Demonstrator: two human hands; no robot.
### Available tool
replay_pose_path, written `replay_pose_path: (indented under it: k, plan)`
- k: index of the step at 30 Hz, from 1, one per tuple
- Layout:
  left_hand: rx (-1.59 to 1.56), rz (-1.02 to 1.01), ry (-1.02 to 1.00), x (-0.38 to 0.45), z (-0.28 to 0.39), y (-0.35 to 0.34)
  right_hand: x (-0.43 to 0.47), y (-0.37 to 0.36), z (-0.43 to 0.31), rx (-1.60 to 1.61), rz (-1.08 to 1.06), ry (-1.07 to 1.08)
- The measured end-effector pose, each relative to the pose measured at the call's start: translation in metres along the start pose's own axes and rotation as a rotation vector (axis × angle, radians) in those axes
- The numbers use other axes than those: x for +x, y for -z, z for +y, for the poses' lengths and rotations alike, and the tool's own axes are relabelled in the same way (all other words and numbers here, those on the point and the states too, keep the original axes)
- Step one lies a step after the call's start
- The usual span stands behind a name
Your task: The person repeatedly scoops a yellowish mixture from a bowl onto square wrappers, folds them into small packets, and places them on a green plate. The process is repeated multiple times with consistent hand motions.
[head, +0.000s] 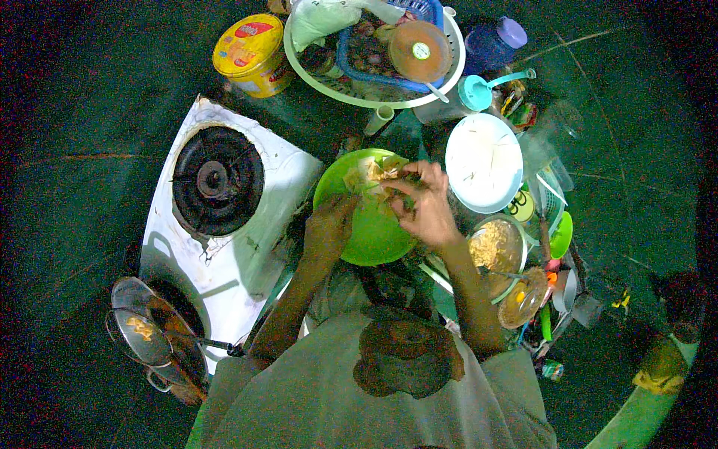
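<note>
A bright green plate [376,247] lies directly before me, between my two hands. Thin pale wrappers [359,178] with a yellowish, folded-looking piece rest on its far part. The fingers of my right hand [429,205] are curled at the edge of this folded piece [384,167], and they look slightly blurred. At the plate's left side, my left hand [331,219] is bent inward over the rim, its fingertips in shadow near the pale wrapper. What those fingers grip is hidden.
A white-topped stove [280,168] with a black burner [212,179] stands left. A pan [190,342] sits at its near corner. Rightward are a white dish [484,163], a bowl of yellowish filling [493,247] and an egg-yolk bowl [521,297]. A yellow bucket [252,50] and basin [364,101] stand beyond.
</note>
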State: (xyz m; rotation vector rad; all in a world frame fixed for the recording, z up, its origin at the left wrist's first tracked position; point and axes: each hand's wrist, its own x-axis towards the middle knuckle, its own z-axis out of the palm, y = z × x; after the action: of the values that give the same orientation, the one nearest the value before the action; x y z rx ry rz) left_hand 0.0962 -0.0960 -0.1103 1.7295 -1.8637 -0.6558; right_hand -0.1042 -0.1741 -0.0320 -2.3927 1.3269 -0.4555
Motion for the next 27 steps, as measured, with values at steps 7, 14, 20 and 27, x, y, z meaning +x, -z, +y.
replay_pose_path:
  k: [7,14,20,27]
  plan:
    - [-0.171,0.066,0.055,0.009,0.008,0.006,0.040,0.036,-0.006,-0.019,-0.345,0.151]
    - [-0.164,0.035,0.053,0.008,0.005,0.005,0.047,0.033,-0.008,-0.193,-0.457,0.242]
    - [-0.188,0.051,0.034,0.008,0.004,0.002,0.041,0.021,-0.002,-0.230,-0.340,0.314]
    - [-0.170,0.077,-0.008,0.005,0.007,0.004,0.039,0.021,-0.001,-0.183,-0.348,0.221]
